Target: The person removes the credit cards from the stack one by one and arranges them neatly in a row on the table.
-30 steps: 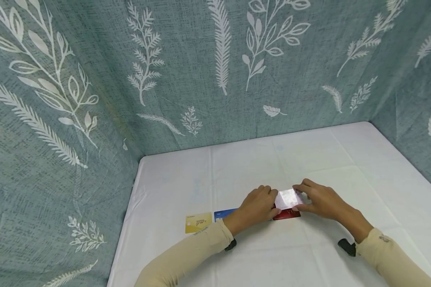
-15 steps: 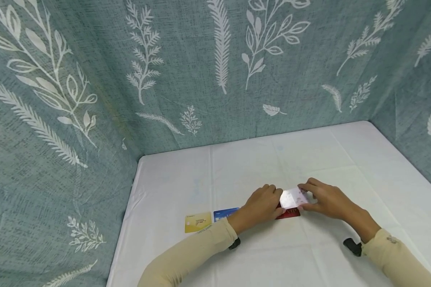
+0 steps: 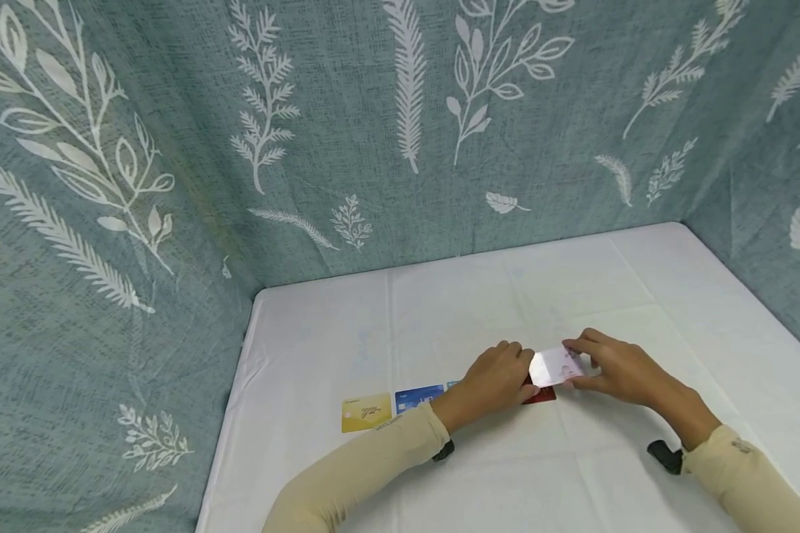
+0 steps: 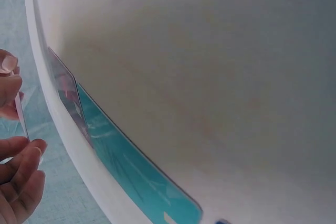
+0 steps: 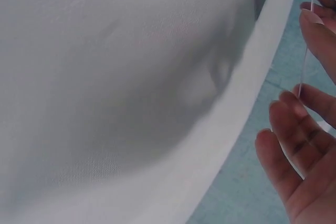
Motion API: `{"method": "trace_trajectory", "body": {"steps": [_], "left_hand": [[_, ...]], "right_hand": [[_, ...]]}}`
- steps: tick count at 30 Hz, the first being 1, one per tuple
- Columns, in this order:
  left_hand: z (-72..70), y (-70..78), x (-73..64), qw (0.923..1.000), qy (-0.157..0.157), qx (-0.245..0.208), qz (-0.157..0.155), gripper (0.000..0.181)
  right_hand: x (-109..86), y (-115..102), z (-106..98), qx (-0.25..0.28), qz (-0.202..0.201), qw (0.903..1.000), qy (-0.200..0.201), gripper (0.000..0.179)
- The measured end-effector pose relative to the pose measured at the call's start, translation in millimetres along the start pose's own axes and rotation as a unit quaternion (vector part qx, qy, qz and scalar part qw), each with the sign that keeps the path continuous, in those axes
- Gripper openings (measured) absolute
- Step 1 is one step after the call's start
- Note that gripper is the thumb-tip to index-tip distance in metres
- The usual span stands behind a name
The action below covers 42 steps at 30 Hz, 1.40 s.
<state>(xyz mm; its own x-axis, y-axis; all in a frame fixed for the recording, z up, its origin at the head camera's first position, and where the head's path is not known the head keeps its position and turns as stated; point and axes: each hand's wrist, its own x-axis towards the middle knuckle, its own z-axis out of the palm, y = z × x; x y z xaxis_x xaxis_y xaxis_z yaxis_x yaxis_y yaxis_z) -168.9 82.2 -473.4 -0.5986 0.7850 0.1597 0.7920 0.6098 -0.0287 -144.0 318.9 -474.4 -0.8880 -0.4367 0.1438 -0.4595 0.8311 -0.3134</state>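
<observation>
Between both hands, a pale pink card (image 3: 552,366) is held just above a red card (image 3: 542,395). My left hand (image 3: 496,379) pinches its left end, and my right hand (image 3: 616,369) pinches its right end between thumb and fingers. Both wrist views show the pale card edge-on, as a thin strip (image 4: 22,115) between fingertips and a thin line (image 5: 305,61). The left hand and forearm partly cover the red card and most of a teal card (image 4: 136,163), which lies beside the red one in the left wrist view.
Left of the teal card, a blue card (image 3: 416,397) and a gold card (image 3: 367,412) lie in the same row on the white-covered table (image 3: 440,318). A green leaf-patterned curtain (image 3: 347,133) stands behind the table and along both sides.
Both hands have shifted a little to the right, carrying the pale pink card along. More of the blue card and a corner of the teal card now show beside the left forearm.
</observation>
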Motion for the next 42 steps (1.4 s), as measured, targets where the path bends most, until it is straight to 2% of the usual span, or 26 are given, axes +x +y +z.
{"method": "trace_trajectory", "body": {"steps": [10, 20, 29, 37, 42], "left_hand": [[0.0, 8.2, 7.7, 0.9999, -0.002, 0.006, 0.009, 0.038], [2.2, 16.8, 14.5, 1.0000, 0.007, 0.001, 0.007, 0.040], [7.4, 23.6, 19.9, 0.9996, 0.012, 0.024, 0.009, 0.037], [9.0, 29.1, 24.4, 0.9997, 0.008, 0.023, 0.009, 0.034], [8.5, 32.5, 26.5, 0.9994, 0.002, 0.034, 0.006, 0.038]], "right_hand": [[-6.9, 6.2, -5.2, -0.001, 0.023, 0.9995, -0.023, 0.060], [-14.1, 12.5, -8.6, 0.003, 0.029, 0.9993, -0.022, 0.060], [-19.7, 17.8, -11.9, 0.000, 0.033, 0.9990, -0.031, 0.060], [-24.7, 22.7, -11.8, -0.002, 0.041, 0.9984, -0.038, 0.059], [-27.4, 25.7, -11.3, 0.005, 0.040, 0.9986, -0.034, 0.059]]}}
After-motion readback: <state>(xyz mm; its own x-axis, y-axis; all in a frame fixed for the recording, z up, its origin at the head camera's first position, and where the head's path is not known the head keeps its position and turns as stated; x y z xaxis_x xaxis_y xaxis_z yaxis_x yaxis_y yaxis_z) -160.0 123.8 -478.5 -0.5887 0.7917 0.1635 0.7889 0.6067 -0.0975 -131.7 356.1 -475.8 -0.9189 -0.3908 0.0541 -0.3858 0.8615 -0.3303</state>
